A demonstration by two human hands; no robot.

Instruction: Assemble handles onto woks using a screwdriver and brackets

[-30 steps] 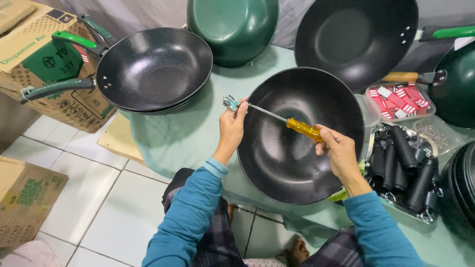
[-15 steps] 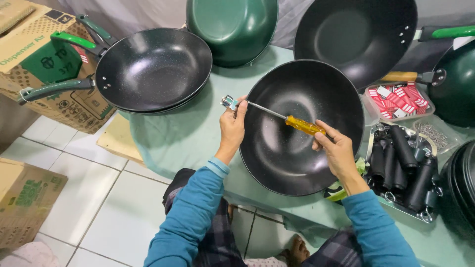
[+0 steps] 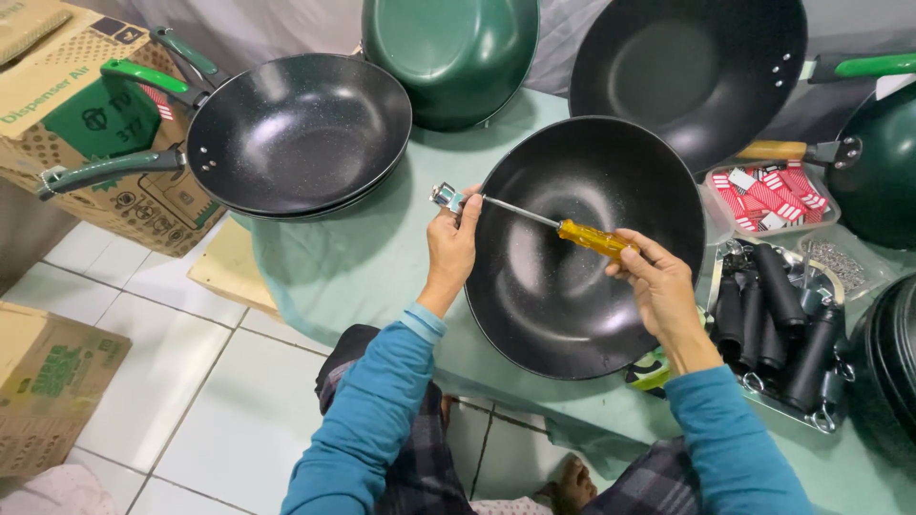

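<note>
L hand [image 3: 452,246] grips wok [image 3: 582,238] rim; screwdriver [image 3: 563,229] across.

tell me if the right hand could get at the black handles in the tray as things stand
Probably yes. The black handles lie uncovered in the tray just beside the right hand, with nothing between them. But that hand is gripping the screwdriver, so it would have to let go first.

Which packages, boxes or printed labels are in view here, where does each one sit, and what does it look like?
Cardboard box: upper left, behind the pan handles; brown with a green panel and print.
Second cardboard box: lower left on the tiled floor; brown with green print.
Clear tray of small packets: right of the black wok; red and white packets.
No signs or screens show.
</note>
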